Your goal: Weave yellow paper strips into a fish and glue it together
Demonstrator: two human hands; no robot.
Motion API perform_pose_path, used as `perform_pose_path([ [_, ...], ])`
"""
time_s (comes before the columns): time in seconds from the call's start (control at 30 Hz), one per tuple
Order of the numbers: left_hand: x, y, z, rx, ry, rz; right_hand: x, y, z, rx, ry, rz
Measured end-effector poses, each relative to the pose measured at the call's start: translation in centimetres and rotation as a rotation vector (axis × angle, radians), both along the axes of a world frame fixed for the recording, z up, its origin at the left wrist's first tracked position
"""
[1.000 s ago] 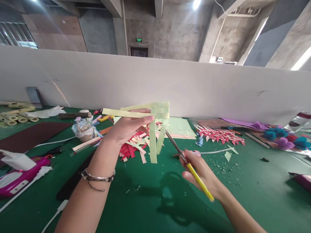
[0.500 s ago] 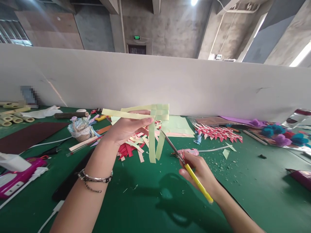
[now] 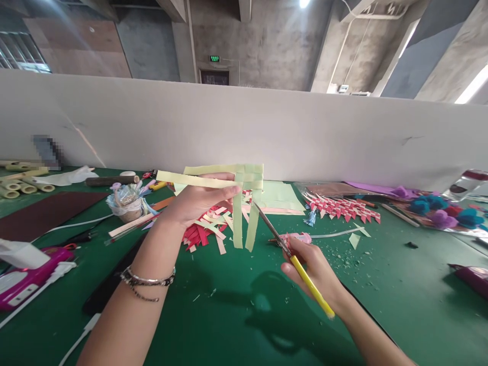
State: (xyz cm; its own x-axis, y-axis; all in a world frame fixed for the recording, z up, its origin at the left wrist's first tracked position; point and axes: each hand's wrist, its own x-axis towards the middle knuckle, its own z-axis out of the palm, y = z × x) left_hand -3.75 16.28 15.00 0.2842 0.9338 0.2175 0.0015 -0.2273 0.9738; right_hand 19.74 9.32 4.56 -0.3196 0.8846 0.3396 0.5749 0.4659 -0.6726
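Note:
My left hand [image 3: 198, 201] holds up a weave of pale green paper strips [image 3: 244, 203] above the green table [image 3: 236, 315]. Two strips hang down from the woven corner; others stick out to the left over my fingers. My right hand [image 3: 314, 269] grips yellow-handled scissors [image 3: 290, 254]. Their blades point up and left, and the tip touches the right hanging strip. A beaded bracelet [image 3: 147, 282] sits on my left wrist.
Red and pink paper scraps [image 3: 206, 231] lie under the weave. Behind are pale green sheets [image 3: 280, 195], a red-and-white woven strip [image 3: 343, 209], pompoms [image 3: 442, 213] at right, a small cup of odds [image 3: 127, 203], tubes [image 3: 19, 183] and a pink device [image 3: 23, 279] at left. A white wall borders the table.
The scissors moved left and closed in on the hanging strips. The strips now hang shorter than a second ago. My left hand stayed almost still.

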Motion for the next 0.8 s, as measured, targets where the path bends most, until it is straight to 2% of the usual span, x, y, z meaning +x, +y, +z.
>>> perform_pose_path([
  [0.23, 0.11, -0.07, -0.17, 0.064, 0.037, 0.040, -0.09, 0.12, -0.06, -0.021, 0.013, 0.002],
  [0.47, 0.04, -0.27, -0.05, 0.074, 0.136, 0.151, -0.31, 0.11, 0.03, -0.015, 0.009, 0.000],
  [0.6, 0.13, -0.53, 0.33, 0.124, 0.210, 0.130, -0.19, 0.17, -0.22, -0.006, 0.013, -0.013],
  [0.8, -0.18, -0.24, -0.07, 0.149, 0.244, 0.099, -0.15, 0.24, -0.42, 0.011, -0.001, -0.026],
])
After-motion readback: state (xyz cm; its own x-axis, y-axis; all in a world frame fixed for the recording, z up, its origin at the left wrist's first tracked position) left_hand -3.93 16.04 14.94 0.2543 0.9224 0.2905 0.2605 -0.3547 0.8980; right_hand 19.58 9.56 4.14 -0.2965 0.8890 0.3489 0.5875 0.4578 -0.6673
